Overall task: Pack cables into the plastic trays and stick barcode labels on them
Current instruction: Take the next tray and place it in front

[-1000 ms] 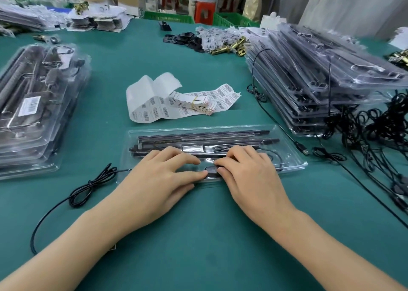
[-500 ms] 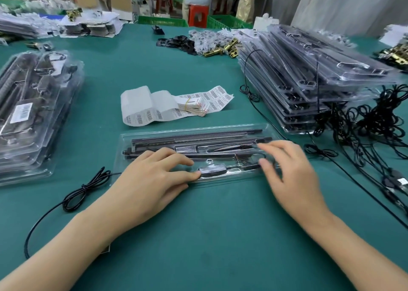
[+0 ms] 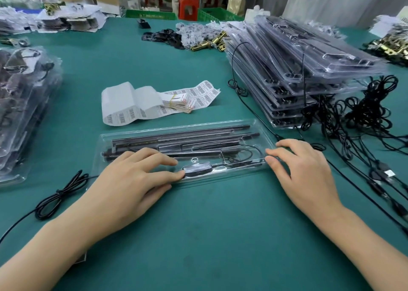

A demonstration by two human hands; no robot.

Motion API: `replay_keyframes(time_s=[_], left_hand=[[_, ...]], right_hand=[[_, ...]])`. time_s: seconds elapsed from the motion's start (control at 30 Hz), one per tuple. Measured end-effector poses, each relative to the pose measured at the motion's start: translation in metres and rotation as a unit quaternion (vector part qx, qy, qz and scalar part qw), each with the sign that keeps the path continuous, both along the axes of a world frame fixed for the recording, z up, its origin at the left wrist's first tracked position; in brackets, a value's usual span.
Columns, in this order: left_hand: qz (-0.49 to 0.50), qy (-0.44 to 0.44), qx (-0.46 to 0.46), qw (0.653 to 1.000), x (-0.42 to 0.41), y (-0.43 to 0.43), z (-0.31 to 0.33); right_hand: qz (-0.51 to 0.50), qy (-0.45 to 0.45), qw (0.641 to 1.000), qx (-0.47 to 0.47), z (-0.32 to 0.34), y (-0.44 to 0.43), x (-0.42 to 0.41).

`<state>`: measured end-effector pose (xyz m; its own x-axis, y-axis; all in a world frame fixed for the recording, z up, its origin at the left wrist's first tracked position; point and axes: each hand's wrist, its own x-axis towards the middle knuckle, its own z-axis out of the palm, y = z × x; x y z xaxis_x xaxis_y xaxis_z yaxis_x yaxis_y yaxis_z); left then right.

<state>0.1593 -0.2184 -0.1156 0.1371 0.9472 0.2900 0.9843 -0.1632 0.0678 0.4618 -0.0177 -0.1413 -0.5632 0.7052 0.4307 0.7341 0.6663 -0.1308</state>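
Clear glossy moulded tray (image 3: 220,179) lies flat on the matte green table (image 3: 198,235). In the tray: straight dark rods and a thin black cable (image 3: 257,147), looped at its right end. Left hand (image 3: 132,175) presses the tray's left half, fingers straight and slightly spread. Right hand (image 3: 304,169) touches the tray's right end, fingers relaxed and close together. A curled paper strip of barcode labels (image 3: 198,96) lies just behind the tray.

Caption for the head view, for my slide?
Left hand and right hand rest on the clear plastic tray with a cable inside, barcode label strip behind on the green table.
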Motion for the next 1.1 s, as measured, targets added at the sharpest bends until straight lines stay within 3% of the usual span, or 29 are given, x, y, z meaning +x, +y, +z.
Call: replay_keyframes(time_s=[0.23, 0.43, 0.6, 1.1], left_hand=[[-0.003, -0.021, 0.011, 1.000, 0.002, 0.001, 0.000], [0.015, -0.041, 0.016, 0.999, 0.007, 0.003, 0.003], [-0.015, 0.004, 0.006, 1.000, 0.024, 0.018, 0.004], [-0.012, 0.001, 0.040, 0.999, 0.028, 0.029, -0.005]], right_hand=[[-0.010, 0.009, 0.998, -0.064, -0.001, 0.002, -0.001], [-0.010, 0.001, 0.999, -0.031, -0.004, 0.000, 0.002], [-0.001, 0.000, 1.000, -0.003, -0.004, -0.002, 0.002], [0.011, -0.004, 0.999, -0.038, 0.004, -0.011, -0.004]])
